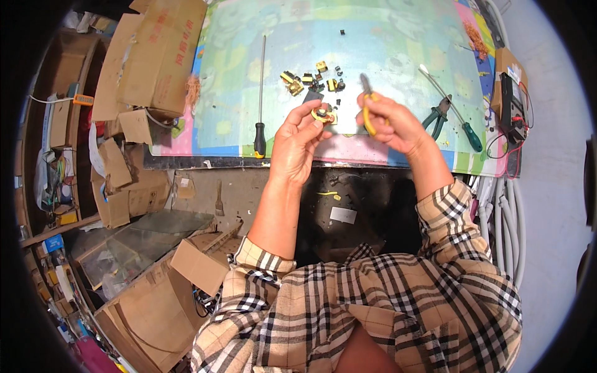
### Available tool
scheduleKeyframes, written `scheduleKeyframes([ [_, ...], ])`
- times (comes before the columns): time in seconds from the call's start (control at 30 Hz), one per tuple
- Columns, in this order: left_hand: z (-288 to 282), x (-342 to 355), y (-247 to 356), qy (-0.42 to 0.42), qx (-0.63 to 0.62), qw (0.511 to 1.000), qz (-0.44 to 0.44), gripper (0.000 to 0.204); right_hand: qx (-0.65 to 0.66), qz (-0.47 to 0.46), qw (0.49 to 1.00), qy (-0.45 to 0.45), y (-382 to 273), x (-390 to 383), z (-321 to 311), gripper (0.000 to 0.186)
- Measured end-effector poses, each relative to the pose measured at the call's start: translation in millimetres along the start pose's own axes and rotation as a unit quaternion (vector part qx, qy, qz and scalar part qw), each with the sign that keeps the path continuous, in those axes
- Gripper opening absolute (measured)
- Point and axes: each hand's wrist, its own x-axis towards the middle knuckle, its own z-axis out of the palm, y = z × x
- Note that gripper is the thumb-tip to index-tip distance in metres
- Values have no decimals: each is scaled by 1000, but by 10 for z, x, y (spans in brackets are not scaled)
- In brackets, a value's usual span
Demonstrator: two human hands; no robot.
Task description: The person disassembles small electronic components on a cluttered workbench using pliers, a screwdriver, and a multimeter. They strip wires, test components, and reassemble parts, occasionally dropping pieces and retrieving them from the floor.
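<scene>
My left hand (295,144) pinches a small part with yellow wrapping and a ring-like edge (323,115), probably a little transformer or coil, between thumb and fingers. A dark flat piece (313,96) shows just past the fingertips; whether it belongs to that part I cannot tell. To its right, my right hand (398,126) is closed around yellow-handled pliers (367,86), jaws pointing away from me and apart from the held part. Beyond both hands lies a loose cluster of yellow-and-black transformer-like parts (308,78), with small black bits (339,69) beside it.
A long black-handled screwdriver (260,133) lies left on the patterned table cover (230,74). Green-handled pliers (439,116) and a green screwdriver (471,135) lie right, near a black meter (513,112). Copper wire (475,40) sits far right. Cardboard boxes (158,56) stand left.
</scene>
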Motion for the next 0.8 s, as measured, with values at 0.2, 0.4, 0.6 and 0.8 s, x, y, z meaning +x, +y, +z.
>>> scheduleKeyframes([
  [0.2,60,18,23,34,84,995,30,40,-561,-265,770,151,247,-141,540,19],
  [0.4,224,84,-3,29,138,987,77,39,-729,-227,630,142,271,-98,375,14],
  [0.6,402,143,-4,25,141,987,72,38,-686,-268,654,174,126,-151,401,12],
  [0.8,317,79,-9,32,131,988,72,37,-594,-356,683,233,64,-244,601,12],
])
